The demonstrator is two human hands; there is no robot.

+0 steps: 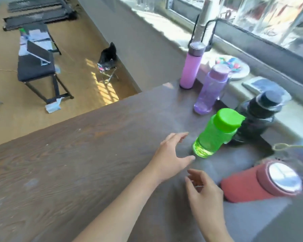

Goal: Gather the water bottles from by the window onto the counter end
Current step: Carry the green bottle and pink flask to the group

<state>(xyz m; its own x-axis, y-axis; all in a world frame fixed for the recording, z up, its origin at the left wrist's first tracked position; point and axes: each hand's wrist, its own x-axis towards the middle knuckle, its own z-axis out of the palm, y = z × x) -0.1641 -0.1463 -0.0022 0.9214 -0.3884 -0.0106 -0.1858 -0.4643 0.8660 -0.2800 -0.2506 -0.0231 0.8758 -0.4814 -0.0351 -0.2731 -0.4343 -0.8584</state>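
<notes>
My left hand (170, 159) spread open, empty, just beside the green bottle (215, 135), my right hand (204, 194) open, empty, near the red flask (248, 186), five bottles on the wooden counter (77, 163) by the window (252, 20): pink (191, 67), purple (210, 89), green, black (257, 116), red.

A dark wooden counter (80, 163) with a visible grain carries five bottles along its right side, next to the window sill. At the far corner stands a pink bottle (191, 67), just beside it a transparent purple bottle (209, 91). Nearer come a green bottle (215, 135) (it looks tilted, though the picture is blurred) and a black bottle (259, 116). Nearest is a red flask (248, 186) with a metal lid.
</notes>
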